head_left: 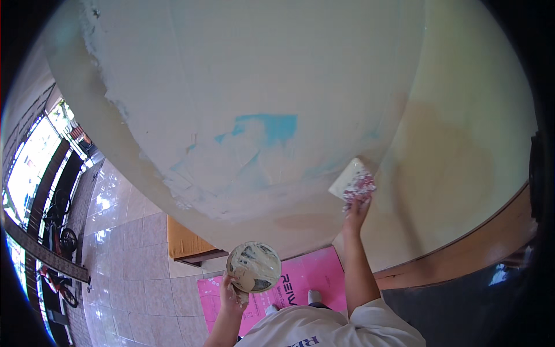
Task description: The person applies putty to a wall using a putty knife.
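My right hand [356, 210] grips a wide, pale-bladed spreader [347, 179], its pinkish grip caked with white paste, against the lower right of a wall [266, 63] coated in white filler, where blue patches [266, 128] show through. My left hand [230, 292] holds a round container [254, 266] of off-white paste, tilted so its inside faces up toward me, low in front of my body. The fingers behind the container are partly hidden.
A pink printed sheet [318, 277] lies under my feet, beside a mustard padded bench [185, 237]. A tiled floor [121, 243] extends left toward motorbikes [63, 243] by an open gateway. At the right are a brown ledge [439, 248] and a dark surface [445, 306].
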`<state>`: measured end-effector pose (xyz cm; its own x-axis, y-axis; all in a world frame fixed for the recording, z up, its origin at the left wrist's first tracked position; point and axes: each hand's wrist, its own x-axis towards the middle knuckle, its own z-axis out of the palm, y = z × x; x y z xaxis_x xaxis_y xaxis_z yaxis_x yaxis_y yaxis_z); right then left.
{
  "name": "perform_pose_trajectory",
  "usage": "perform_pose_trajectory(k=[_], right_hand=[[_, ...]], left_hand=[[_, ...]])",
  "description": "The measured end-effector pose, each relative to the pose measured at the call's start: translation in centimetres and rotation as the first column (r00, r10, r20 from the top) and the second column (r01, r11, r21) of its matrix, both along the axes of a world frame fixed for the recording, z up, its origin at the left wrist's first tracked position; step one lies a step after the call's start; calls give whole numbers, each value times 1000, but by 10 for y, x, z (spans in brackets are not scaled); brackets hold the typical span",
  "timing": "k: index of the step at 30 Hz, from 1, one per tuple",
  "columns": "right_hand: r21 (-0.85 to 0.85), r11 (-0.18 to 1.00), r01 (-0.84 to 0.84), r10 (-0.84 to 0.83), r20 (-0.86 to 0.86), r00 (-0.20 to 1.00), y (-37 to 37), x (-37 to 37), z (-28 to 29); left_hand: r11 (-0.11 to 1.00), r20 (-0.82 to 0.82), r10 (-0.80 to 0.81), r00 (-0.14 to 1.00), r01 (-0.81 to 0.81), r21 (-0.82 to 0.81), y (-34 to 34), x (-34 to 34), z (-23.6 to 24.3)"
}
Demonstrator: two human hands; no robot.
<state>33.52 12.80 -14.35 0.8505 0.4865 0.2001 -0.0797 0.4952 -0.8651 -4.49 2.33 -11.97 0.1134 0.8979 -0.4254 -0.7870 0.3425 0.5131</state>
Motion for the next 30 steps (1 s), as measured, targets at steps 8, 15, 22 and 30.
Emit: perform_pose_trajectory(k=[8,15,22,30], right_hand=[[-368,928,61,220,674,705,36,-91,6],[-277,940,201,9,608,794,31,-12,-31],[-197,830,-521,526,-34,850,-26,-32,11],[-181,384,-906,923,44,382,-27,-108,38]], left_hand=[[997,21,-60,998,58,55,8,-1,-9],[999,-43,-5,999,7,38,6,1,-10],[998,22,15,1000,-16,59,4,-4,-13],[999,20,18,1000,-19,28,6,0,-27]])
